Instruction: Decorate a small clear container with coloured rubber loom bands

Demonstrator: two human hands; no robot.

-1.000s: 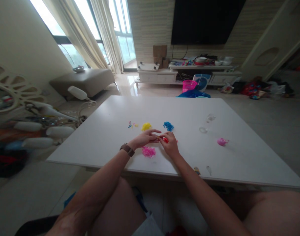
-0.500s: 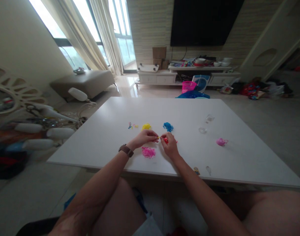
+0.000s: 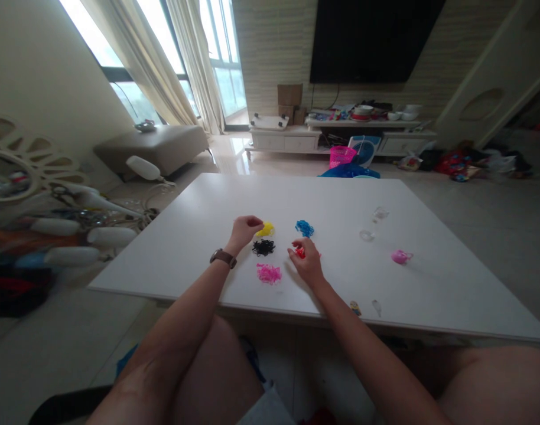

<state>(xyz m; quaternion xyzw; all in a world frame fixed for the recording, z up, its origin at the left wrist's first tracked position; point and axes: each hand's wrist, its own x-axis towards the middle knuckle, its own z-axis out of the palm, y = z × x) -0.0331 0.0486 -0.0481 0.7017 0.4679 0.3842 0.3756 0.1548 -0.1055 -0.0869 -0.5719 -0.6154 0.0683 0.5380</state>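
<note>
My left hand (image 3: 246,230), with a dark watch at its wrist, has its fingers pinched at the left edge of a yellow pile (image 3: 266,229); anything between the fingertips is too small to name. Below it lies a black pile (image 3: 263,247) of small loops or bands, and nearer me a pink pile (image 3: 269,273). My right hand (image 3: 306,260) hovers by a red pile (image 3: 300,252) and partly hides it, thumb and fingers apart with nothing visible between them. Behind that hand is a blue pile (image 3: 304,228).
On the white table (image 3: 341,200), a pink object (image 3: 401,257) and clear pieces (image 3: 366,235) lie to the right. A small yellow figure (image 3: 355,307) and a clear item (image 3: 376,307) rest by the front edge.
My left hand has moved left and away from me to the yellow pile, leaving my right hand and uncovering the black pile. My right hand's fingers have parted.
</note>
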